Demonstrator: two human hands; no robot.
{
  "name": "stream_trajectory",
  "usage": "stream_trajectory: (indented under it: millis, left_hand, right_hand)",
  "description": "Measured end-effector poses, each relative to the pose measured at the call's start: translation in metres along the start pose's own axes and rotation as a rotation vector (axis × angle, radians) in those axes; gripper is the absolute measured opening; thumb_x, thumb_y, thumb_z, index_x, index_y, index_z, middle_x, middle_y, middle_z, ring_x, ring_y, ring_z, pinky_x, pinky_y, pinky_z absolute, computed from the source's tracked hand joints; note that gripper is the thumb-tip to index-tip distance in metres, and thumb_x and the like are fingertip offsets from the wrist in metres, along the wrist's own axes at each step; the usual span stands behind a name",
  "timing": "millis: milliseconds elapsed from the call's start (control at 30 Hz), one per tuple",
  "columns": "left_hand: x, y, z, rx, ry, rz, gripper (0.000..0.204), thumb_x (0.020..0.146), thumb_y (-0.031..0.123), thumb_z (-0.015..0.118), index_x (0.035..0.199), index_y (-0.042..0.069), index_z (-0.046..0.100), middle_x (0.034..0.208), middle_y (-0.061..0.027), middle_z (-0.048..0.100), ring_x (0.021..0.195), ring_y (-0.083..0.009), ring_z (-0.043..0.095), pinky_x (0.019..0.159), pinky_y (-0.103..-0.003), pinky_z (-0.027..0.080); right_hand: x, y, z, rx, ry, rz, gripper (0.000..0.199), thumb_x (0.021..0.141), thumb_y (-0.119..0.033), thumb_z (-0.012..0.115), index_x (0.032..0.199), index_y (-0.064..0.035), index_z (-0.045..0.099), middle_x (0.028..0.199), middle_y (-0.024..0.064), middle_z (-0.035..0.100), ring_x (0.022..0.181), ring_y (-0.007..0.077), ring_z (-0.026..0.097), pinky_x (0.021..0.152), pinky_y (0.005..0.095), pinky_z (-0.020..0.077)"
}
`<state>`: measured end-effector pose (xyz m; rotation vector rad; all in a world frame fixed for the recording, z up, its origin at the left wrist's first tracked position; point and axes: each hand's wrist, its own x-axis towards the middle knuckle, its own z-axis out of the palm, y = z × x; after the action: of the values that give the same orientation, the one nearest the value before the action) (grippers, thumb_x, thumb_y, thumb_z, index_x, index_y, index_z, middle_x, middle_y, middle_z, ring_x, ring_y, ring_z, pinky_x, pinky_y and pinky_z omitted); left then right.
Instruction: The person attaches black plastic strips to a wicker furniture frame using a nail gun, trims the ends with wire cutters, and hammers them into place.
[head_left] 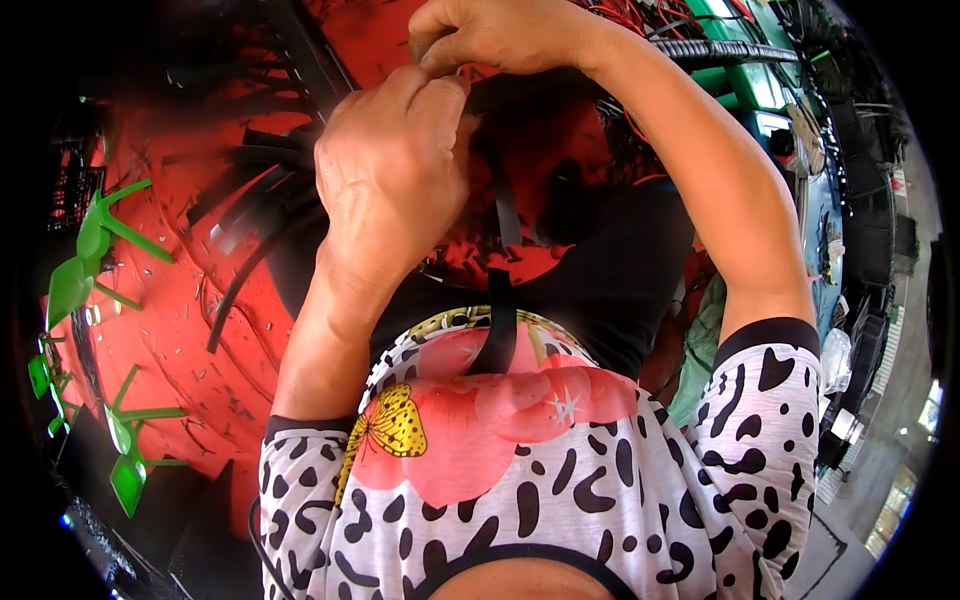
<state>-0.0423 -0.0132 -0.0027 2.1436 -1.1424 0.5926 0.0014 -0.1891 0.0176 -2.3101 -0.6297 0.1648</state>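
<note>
My left hand [392, 170] is raised over my lap with its fingers curled closed, their tips turned away from view. Just beyond it, my right hand [495, 38] is bent in from the right, thumb and fingers pinched together. The two hands meet near the top edge, and whatever lies between their fingertips is hidden or too small to name. Below them a flat black strip [507, 205] hangs in the gap between my legs. Another black strip [498, 335] lies over my lap against the patterned shirt.
Left of my leg, a bunch of black strips [262, 200] fans out over a red surface [160, 320] strewn with small scraps. Green plastic stools or chairs [92, 240] stand at far left. Red wires [640, 18], a ribbed black tube [725, 50] and dark piled goods line the right.
</note>
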Motion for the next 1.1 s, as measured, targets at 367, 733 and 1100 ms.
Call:
stream_trajectory:
  millis: [367, 733, 1100]
  left_hand:
    - [0.01, 0.003, 0.005, -0.178, -0.077, -0.048, 0.019, 0.073, -0.002, 0.061, 0.092, -0.002, 0.062, 0.091, -0.0139, 0.062, 0.082, -0.0291, 0.061, 0.076, -0.033, 0.048]
    - [0.006, -0.019, 0.0, -0.219, -0.216, -0.187, 0.018, 0.078, -0.002, 0.058, 0.095, -0.005, 0.059, 0.087, -0.013, 0.061, 0.079, -0.0228, 0.059, 0.076, -0.029, 0.045]
    - [0.0, 0.004, -0.012, -0.129, -0.199, -0.182, 0.021, 0.073, 0.002, 0.064, 0.093, -0.003, 0.061, 0.085, -0.0164, 0.061, 0.077, -0.0314, 0.06, 0.071, -0.032, 0.048]
  right_hand:
    - [-0.149, 0.031, -0.019, -0.798, 0.605, 0.008, 0.054, 0.066, -0.023, 0.074, 0.112, -0.0042, 0.052, 0.105, 0.0125, 0.052, 0.106, 0.0305, 0.047, 0.092, 0.0423, 0.0346]
    - [-0.389, 0.074, -0.046, -1.05, 0.899, 1.36, 0.075, 0.07, -0.05, 0.071, 0.122, -0.0017, 0.047, 0.113, 0.0192, 0.058, 0.104, 0.0336, 0.057, 0.091, 0.0411, 0.0443]
    - [-0.408, 0.152, -0.08, -0.586, 0.479, 1.614, 0.041, 0.073, -0.039, 0.066, 0.092, -0.0024, 0.068, 0.098, 0.0197, 0.065, 0.092, 0.032, 0.063, 0.079, 0.0423, 0.0493]
